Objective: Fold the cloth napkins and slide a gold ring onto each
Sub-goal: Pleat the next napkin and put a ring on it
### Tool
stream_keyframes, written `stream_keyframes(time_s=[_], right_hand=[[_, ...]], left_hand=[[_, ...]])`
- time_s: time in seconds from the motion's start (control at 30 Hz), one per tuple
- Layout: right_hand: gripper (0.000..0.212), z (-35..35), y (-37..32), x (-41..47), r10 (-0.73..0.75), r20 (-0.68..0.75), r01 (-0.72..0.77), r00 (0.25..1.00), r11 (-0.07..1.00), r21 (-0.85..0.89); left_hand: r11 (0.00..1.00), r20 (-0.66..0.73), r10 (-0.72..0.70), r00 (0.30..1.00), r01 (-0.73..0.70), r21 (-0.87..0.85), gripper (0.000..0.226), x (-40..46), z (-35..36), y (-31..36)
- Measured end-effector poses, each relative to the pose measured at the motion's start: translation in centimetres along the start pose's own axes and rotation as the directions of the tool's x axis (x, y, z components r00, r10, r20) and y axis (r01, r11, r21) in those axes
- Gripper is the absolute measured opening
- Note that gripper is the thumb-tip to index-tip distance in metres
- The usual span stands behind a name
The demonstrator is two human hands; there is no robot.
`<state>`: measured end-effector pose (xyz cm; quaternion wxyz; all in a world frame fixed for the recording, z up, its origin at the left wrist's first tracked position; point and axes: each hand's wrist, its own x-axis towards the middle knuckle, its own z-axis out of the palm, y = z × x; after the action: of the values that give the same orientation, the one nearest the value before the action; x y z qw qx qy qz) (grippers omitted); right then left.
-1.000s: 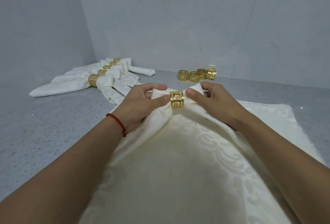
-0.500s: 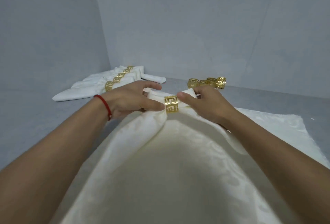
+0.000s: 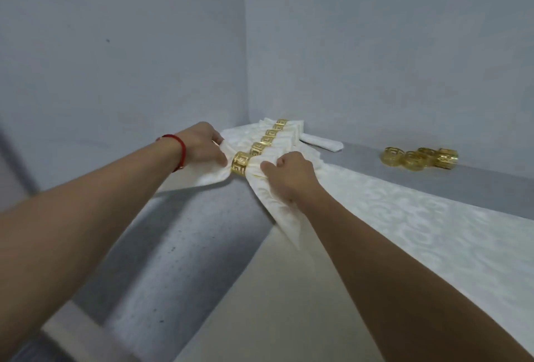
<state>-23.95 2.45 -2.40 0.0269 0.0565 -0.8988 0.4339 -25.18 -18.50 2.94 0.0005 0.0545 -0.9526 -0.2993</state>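
Holding a cream napkin (image 3: 268, 185) gathered through a gold ring (image 3: 240, 165), its two ends fanning out left and right, at the near end of a row of ringed napkins (image 3: 284, 140) on the grey counter (image 3: 476, 185). Lying flat to the right, a patterned cream cloth (image 3: 419, 234). Sitting near the wall, four loose gold rings (image 3: 420, 158), clustered together.

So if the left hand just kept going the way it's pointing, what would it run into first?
Probably the gold ring on the napkin it grips: the left hand points rightward along the cloth, its fingertips almost at the ring. Beyond that sits the right hand. Depth is hard to judge from one view.
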Motion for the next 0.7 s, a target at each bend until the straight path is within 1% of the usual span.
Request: stream_keyframes(time_s=[0.1, 0.2, 0.27, 0.37, 0.5, 0.6, 0.7], right_hand=[[0.031, 1.7, -0.3, 1.8, 0.029, -0.097, -0.039, 0.995, 0.994, -0.103], [0.036, 1.8, -0.5, 2.6, 0.086, -0.166, -0.116, 0.982, 0.976, -0.182], [0.031, 1.7, -0.4, 2.9, 0.097, -0.196, -0.146, 0.976, 0.956, -0.253], [0.029, 1.9, -0.1, 3.0, 0.069, -0.220, -0.141, 0.973, 0.933, -0.332], [0.031, 2.1, 0.1, 2.8, 0.045, -0.225, -0.123, 0.973, 0.931, -0.345], [0.034, 1.3, 0.4, 2.2, -0.025, -0.248, -0.059, 0.968, 0.943, -0.326], [0.030, -1.2, 1.4, 0.8, -0.115, -0.294, 0.014, 0.949, 0.945, -0.327]], left_hand=[[1.000, -0.050, 0.020, 0.999, -0.018, 0.024, 0.029, 2.0, 1.0, -0.7], [0.996, -0.065, 0.075, 0.995, -0.072, 0.050, 0.032, 3.4, 2.0, -0.9], [0.991, -0.072, 0.127, 0.989, -0.124, 0.045, 0.032, 3.9, 2.5, -0.8], [0.987, -0.081, 0.162, 0.983, -0.160, 0.030, 0.034, 4.5, 3.3, -0.9], [0.988, -0.100, 0.152, 0.983, -0.150, 0.030, 0.041, 4.9, 4.4, -1.5], [0.987, -0.201, 0.159, 0.967, -0.150, 0.060, 0.054, 4.4, 4.9, -1.4], [0.972, -0.366, 0.226, 0.903, -0.183, 0.148, 0.051, 2.6, 5.8, -0.7]])
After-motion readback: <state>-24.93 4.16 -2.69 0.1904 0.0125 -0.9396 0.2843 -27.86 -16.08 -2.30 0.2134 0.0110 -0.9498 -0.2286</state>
